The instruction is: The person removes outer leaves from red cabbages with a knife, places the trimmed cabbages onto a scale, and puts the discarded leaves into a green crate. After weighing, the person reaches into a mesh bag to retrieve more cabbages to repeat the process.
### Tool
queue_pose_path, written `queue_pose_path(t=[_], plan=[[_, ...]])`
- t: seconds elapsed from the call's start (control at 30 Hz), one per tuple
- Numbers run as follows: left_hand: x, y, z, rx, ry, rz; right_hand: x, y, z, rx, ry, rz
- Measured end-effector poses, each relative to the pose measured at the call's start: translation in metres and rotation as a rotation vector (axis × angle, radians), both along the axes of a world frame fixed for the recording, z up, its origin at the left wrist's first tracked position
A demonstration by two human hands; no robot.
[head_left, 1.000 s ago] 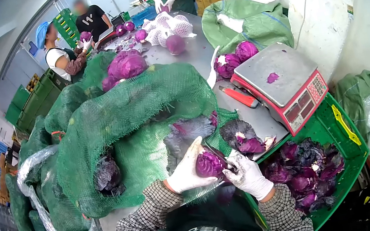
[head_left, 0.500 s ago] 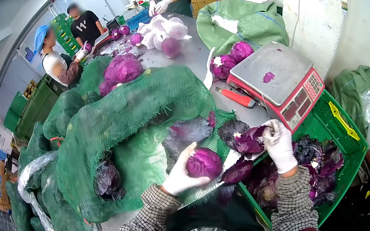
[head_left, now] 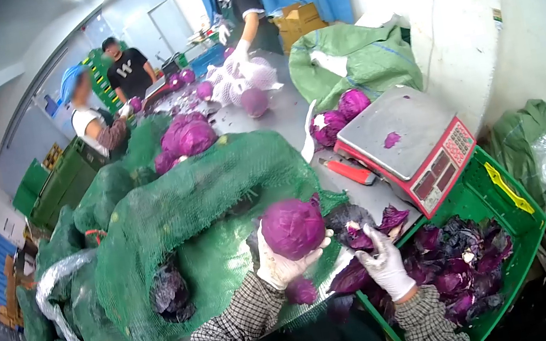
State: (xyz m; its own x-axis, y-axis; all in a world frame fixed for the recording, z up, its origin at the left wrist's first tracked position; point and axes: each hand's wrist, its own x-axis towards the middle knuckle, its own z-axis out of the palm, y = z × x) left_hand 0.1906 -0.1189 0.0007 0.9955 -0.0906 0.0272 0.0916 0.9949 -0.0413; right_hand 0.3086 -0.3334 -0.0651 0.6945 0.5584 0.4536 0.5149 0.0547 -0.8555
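Note:
My left hand (head_left: pixel 276 268), in a white glove, cradles a round red cabbage (head_left: pixel 293 228) from below, over the green mesh sack (head_left: pixel 196 183). To its right my gloved right hand (head_left: pixel 386 268) has its fingers apart and holds nothing I can see. Its fingertips are close to loose purple leaves (head_left: pixel 391 218) and a dark outer leaf (head_left: pixel 346 219) on the metal table. Another purple leaf (head_left: pixel 350 277) lies between my hands, and a small purple piece (head_left: pixel 301 291) sits below the held cabbage.
A green crate (head_left: pixel 519 259) full of trimmed leaves stands at the right, beside a red scale (head_left: pixel 401 134). A red-handled knife (head_left: pixel 349 171) and two cabbages (head_left: pixel 329 127) are near the scale. Several stuffed mesh sacks (head_left: pixel 96 301) fill the left. Three other people work at the far end.
My left hand has turned palm up and raised the cabbage. My right hand has let go of a leaf and moved left and down, fingers spreading. A co-worker's hand now reaches the foam netting.

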Motion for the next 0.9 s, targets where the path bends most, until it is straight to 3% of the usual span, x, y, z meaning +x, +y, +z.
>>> queue_pose_path(t=[0.03,0.07,0.13,0.17,0.2,0.27,0.33,0.37,0.4,0.47,0.5,0.53,0.6,0.63,0.7,0.73,0.77,0.8,0.87,0.9], plan=[[0.007,0.0,0.005,0.087,0.047,0.034,-0.003,0.005,-0.017,0.086,0.279,0.062],[0.014,0.0,0.011,0.177,0.097,0.063,-0.003,0.001,-0.031,0.048,0.293,0.042],[0.022,-0.008,0.026,0.396,0.254,0.193,0.001,-0.013,0.0,-0.174,0.223,-0.056],[0.027,-0.007,0.025,0.463,0.25,0.188,0.001,-0.018,0.022,-0.107,0.259,-0.148],[0.031,-0.009,0.028,0.561,0.258,0.214,0.008,-0.017,0.014,0.022,0.115,-0.146],[0.036,-0.018,0.034,0.749,0.243,0.143,0.013,-0.021,0.065,0.017,-0.173,-0.157],[0.049,-0.022,0.017,0.836,0.226,0.132,0.013,-0.015,0.091,0.055,-0.081,-0.082],[0.054,-0.023,0.011,0.883,0.213,0.138,0.012,-0.007,0.088,0.224,0.026,0.013],[0.056,-0.029,0.018,0.914,0.228,0.134,0.018,-0.01,0.092,0.047,-0.353,-0.143],[0.068,-0.038,0.037,0.953,0.221,0.19,0.014,-0.029,0.096,-0.072,-0.03,-0.066],[0.083,-0.034,0.044,0.95,0.224,0.208,0.014,-0.036,0.076,-0.038,-0.097,-0.088],[0.099,-0.029,0.048,0.943,0.233,0.224,0.008,-0.049,0.077,0.087,0.081,-0.037],[0.138,-0.021,0.063,1.16,0.109,0.392,0.003,-0.079,0.038,-0.02,0.025,-0.096],[0.169,-0.006,0.058,1.563,0.047,0.65,-0.006,-0.095,0.019,-0.091,0.163,-0.164],[0.207,-0.011,0.08,1.963,0.141,0.807,-0.022,-0.124,-0.021,-0.069,0.09,-0.278],[0.211,-0.03,0.109,2.083,0.165,0.752,-0.037,-0.142,-0.026,-0.128,0.192,-0.317],[0.243,-0.023,0.092,1.995,0.068,0.778,-0.053,-0.151,0.0,-0.213,0.634,-0.359],[0.275,-0.017,0.078,1.906,-0.029,0.801,-0.057,-0.17,-0.035,-0.39,0.048,-0.335],[0.299,-0.028,0.091,2.154,-0.062,0.848,-0.079,-0.173,-0.026,-0.216,0.359,-0.379],[0.308,-0.033,0.094,2.267,-0.061,0.853,-0.083,-0.173,-0.022,-0.213,0.328,-0.373]])
